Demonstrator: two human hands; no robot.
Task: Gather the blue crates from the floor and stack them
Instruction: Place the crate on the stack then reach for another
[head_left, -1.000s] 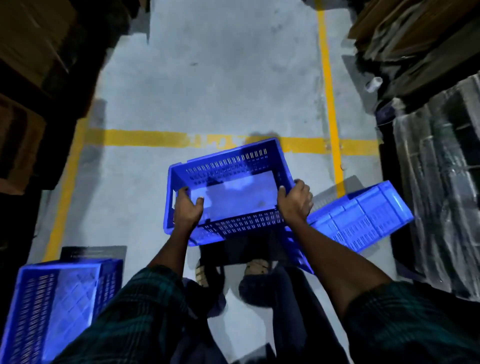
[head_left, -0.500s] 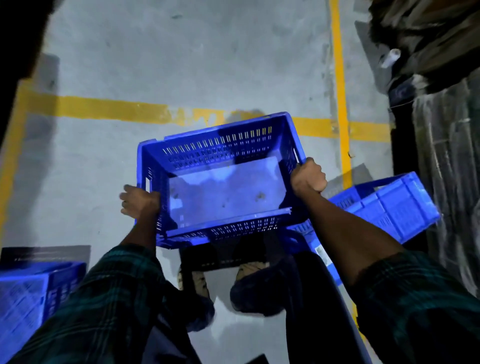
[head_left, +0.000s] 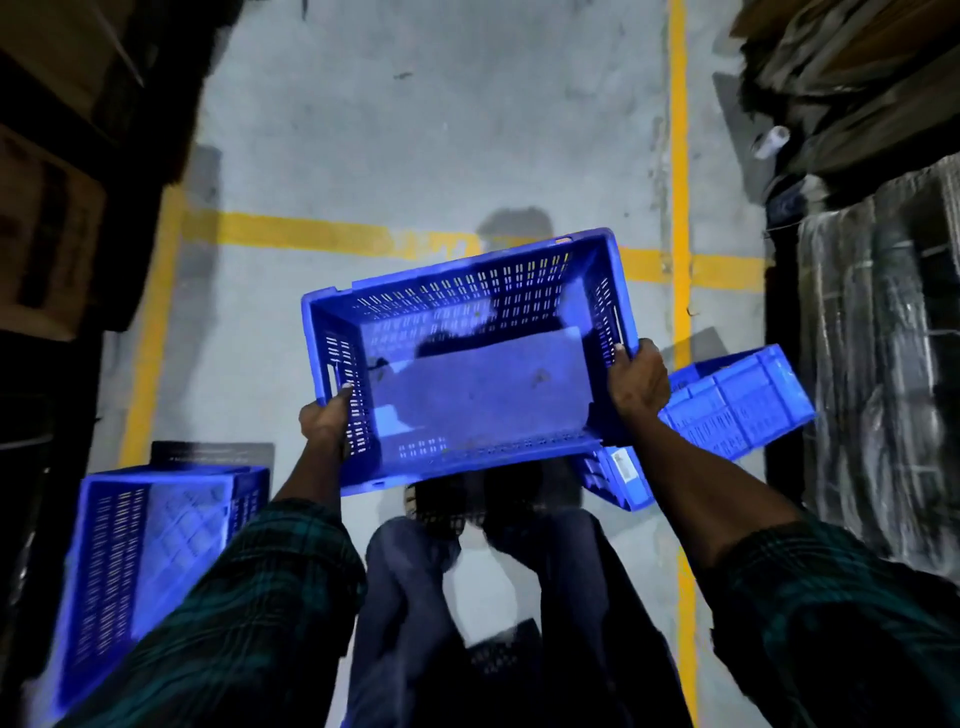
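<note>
Crate, blue, perforated walls (head_left: 483, 379): centre of the frame, held up off the floor with its open top facing the camera and its interior bare; a few small dark specks lie on its solid bottom panel. Left hand (head_left: 326, 418): grips the crate's left end wall, fingers curled over the edge near the handle slot. Right hand (head_left: 638, 382): grips the right end wall, fingers wrapped over the rim. Both forearms emerge from dark green plaid sleeves (head_left: 249, 613) at the bottom of the frame. Second blue crate (head_left: 737, 410): centre right, lying tilted on the floor partly behind the right forearm, a white label on its near end. Third blue crate (head_left: 140, 561): lower left, on the floor, open interior visible, its near part hidden behind the left sleeve. Floor, grey concrete (head_left: 415, 130): marked with yellow lines (head_left: 678, 156), one running across the middle of the frame, others running up the right and left sides. Cardboard boxes (head_left: 47, 218): upper left, in shadow. Dark wrapped stacks (head_left: 883, 338): right edge. Legs in dark trousers and sandalled feet: bottom centre, below the held crate.
</note>
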